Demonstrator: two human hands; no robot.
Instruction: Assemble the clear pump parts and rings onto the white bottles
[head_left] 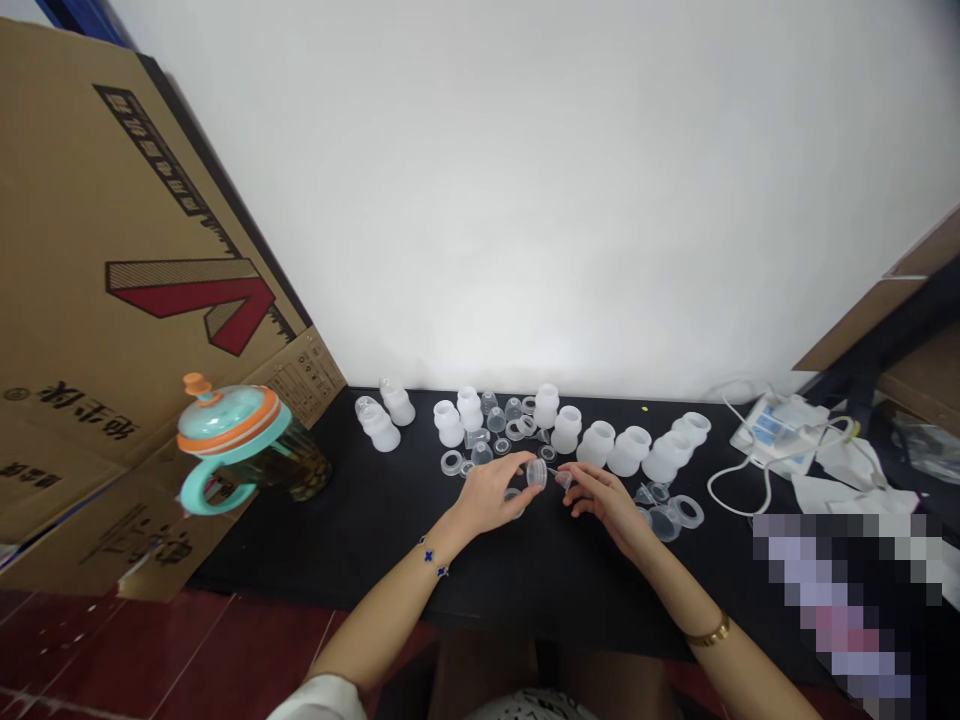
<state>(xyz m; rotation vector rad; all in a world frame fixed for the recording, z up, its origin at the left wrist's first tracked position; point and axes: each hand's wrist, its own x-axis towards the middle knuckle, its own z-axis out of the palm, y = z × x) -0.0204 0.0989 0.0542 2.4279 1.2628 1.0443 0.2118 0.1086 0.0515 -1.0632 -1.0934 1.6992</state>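
Over the black table, my left hand (499,495) grips a clear ridged bottle ring (536,474) between thumb and fingers. Close beside it, my right hand (598,493) pinches a small clear bottle part (564,481), possibly a nipple; its exact shape is hard to make out. Another clear ring (514,498) lies partly hidden by my left hand. Behind my hands are loose clear domed caps (481,454), flat rings (451,462) and several open white baby bottles (598,442). More clear rings (685,511) lie to the right of my right hand.
Two capped bottles (379,428) stand at the back left. A large teal-lidded jug (236,430) is by the cardboard box (135,260) on the left. A white device (776,430) with a looped cable (739,510) sits at the right. The white wall (525,200) bounds the table's back.
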